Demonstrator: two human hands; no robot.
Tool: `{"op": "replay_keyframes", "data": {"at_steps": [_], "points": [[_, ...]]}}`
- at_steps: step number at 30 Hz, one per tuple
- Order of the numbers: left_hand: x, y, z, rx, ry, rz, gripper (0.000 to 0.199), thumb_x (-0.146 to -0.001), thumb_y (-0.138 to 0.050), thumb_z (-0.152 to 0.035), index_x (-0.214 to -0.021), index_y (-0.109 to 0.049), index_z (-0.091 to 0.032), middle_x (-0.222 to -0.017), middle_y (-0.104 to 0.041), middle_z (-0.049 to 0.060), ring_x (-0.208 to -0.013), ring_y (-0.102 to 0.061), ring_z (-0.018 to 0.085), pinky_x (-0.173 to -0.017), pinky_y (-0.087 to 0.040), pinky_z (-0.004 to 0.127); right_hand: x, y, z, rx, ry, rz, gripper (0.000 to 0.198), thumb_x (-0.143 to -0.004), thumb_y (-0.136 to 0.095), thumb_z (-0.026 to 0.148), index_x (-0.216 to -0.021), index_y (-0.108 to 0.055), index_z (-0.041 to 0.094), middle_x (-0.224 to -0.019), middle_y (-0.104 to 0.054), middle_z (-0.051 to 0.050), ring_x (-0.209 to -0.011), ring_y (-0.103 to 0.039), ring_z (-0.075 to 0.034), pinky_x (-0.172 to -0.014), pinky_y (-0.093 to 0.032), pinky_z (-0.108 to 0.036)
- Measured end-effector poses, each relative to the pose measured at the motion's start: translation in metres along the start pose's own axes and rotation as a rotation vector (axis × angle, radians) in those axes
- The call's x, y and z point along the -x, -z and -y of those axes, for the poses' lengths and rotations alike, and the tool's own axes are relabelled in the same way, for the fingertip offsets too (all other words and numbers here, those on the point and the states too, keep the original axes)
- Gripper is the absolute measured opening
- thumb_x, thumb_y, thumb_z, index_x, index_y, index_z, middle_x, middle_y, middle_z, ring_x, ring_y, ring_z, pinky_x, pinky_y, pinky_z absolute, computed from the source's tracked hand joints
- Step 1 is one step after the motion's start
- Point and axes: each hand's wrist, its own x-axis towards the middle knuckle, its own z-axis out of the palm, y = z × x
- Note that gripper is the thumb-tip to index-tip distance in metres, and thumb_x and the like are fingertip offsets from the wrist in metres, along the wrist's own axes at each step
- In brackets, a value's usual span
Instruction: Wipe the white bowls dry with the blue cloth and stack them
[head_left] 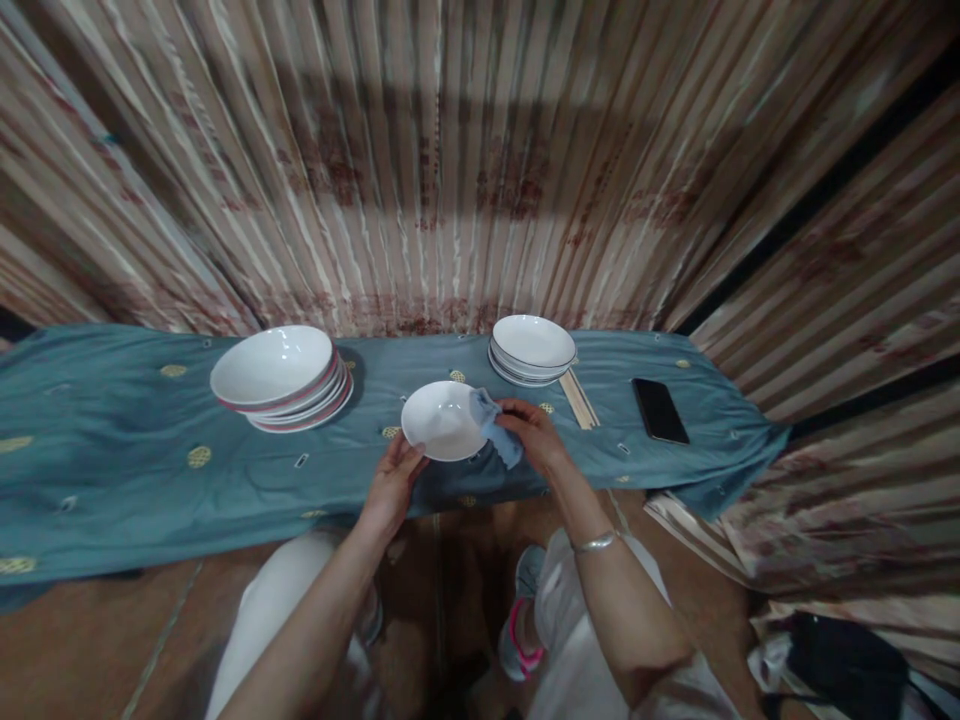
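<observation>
A white plate (442, 422), fairly deep, is held tilted over the front part of the cloth-covered table. My left hand (394, 482) grips its lower left rim, thumb on the inner side. In my right hand (534, 435) is a light blue cloth (501, 432), pinched and pressed against the plate's right rim. Part of the cloth hangs below that rim. Behind and to the right stands a stack of white plates (532, 345) with dark rims. Further left sits a taller stack of white bowls and plates (279, 372) with some red edges.
The narrow table has a teal cloth (172, 480) with yellow pineapple prints. Wooden chopsticks (580, 400) lie beside the right stack, and a black phone (660, 410) further right. A pleated curtain (435, 180) hangs behind. A black bag (844, 665) is on the floor at right.
</observation>
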Motion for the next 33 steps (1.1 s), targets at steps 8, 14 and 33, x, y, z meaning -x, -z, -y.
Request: {"op": "replay_keyframes", "data": {"at_steps": [8, 14, 33], "points": [[0.017, 0.012, 0.008, -0.812, -0.655, -0.011, 0.066, -0.078, -0.073, -0.036, -0.141, -0.054, -0.024, -0.163, -0.035, 0.015, -0.155, -0.022, 0.034, -0.123, -0.015, 0.057, -0.003, -0.004, 0.001, -0.100, -0.016, -0.116, 0.033, -0.048, -0.083, 0.036, -0.075, -0.072, 0.022, -0.066, -0.070, 0.003, -0.058, -0.057, -0.013, -0.055, -0.045, -0.026], [0.014, -0.005, 0.012, -1.051, -0.806, 0.226, 0.032, -0.083, -0.062, -0.023, -0.113, -0.074, -0.027, -0.129, -0.071, 0.013, -0.136, -0.051, 0.037, -0.119, 0.004, 0.068, -0.004, -0.004, 0.003, -0.183, -0.039, -0.170, 0.034, -0.046, -0.083, 0.035, -0.074, -0.071, 0.021, -0.060, -0.067, 0.004, -0.052, -0.055, -0.012, -0.050, -0.044, -0.025], [0.006, -0.028, -0.014, -0.758, -0.624, 0.224, 0.008, -0.077, -0.068, -0.032, -0.076, -0.076, -0.028, -0.089, -0.077, 0.006, -0.096, -0.066, 0.030, -0.125, 0.005, 0.054, -0.017, 0.008, 0.001, -0.216, 0.112, -0.198, 0.021, -0.058, -0.074, 0.039, -0.072, -0.068, 0.024, -0.070, -0.071, 0.003, -0.065, -0.063, -0.015, -0.060, -0.051, -0.027]]}}
